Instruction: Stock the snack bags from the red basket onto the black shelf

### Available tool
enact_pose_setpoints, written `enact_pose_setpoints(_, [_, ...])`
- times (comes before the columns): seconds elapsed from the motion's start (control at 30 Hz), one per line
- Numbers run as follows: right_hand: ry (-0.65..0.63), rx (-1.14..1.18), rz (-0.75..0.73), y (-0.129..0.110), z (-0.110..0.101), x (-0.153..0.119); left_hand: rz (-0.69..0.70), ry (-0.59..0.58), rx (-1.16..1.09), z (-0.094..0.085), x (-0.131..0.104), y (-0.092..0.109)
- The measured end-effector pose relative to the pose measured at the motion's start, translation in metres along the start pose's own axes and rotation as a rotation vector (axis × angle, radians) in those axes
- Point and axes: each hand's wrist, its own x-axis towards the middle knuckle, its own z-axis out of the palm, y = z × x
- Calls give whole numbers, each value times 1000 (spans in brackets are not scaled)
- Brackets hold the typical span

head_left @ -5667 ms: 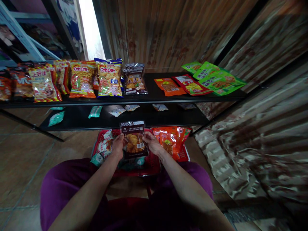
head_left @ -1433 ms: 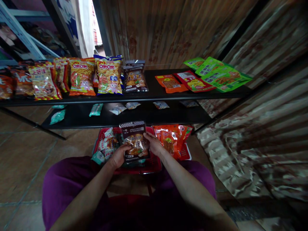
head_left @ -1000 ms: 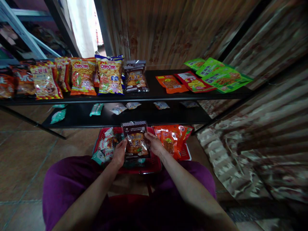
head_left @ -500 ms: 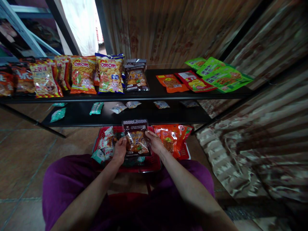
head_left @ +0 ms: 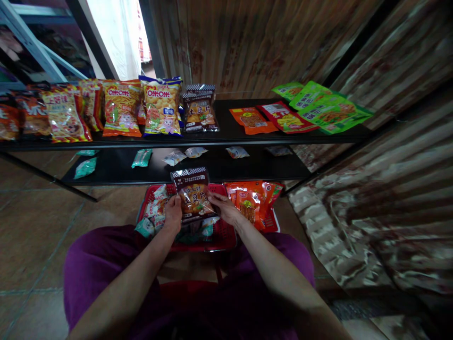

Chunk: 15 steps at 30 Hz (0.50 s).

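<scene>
A brown bag of potato slices [head_left: 194, 194] with a checked top edge is held up over a red basket [head_left: 230, 238], tilted a little to the left. My left hand [head_left: 172, 216] is closed on its lower left edge. At the right edge, my right hand [head_left: 226, 209] grips the bag with its fingers against the front. Below lie white and teal snack packets [head_left: 155, 208], partly hidden by the bag and my left hand. Just right of my right hand, orange snack bags [head_left: 253, 203] stand in a second basket.
A black shelf [head_left: 226, 137] runs across in front. Upright snack bags [head_left: 122, 108] line its left part, with a matching brown bag [head_left: 200, 109] at the end. Flat red packets [head_left: 286, 118] and green packets [head_left: 327, 108] lie on the right. Small packets [head_left: 142, 157] lie on the lower shelf.
The brown bag has moved slightly left and up, tipping to the left. Both hands still hold it; the right hand's fingers look straighter at its edge.
</scene>
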Motion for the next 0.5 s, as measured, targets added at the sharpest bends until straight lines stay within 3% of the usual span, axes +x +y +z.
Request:
enact_pose_setpoints(0.37, [84,-10,-33,5,-4,5,-63,-8,-24,3,2,1])
enact_pose_setpoints(0.5, [182,6,-42,5,-4,7,-104,-58,-41,3,1,0])
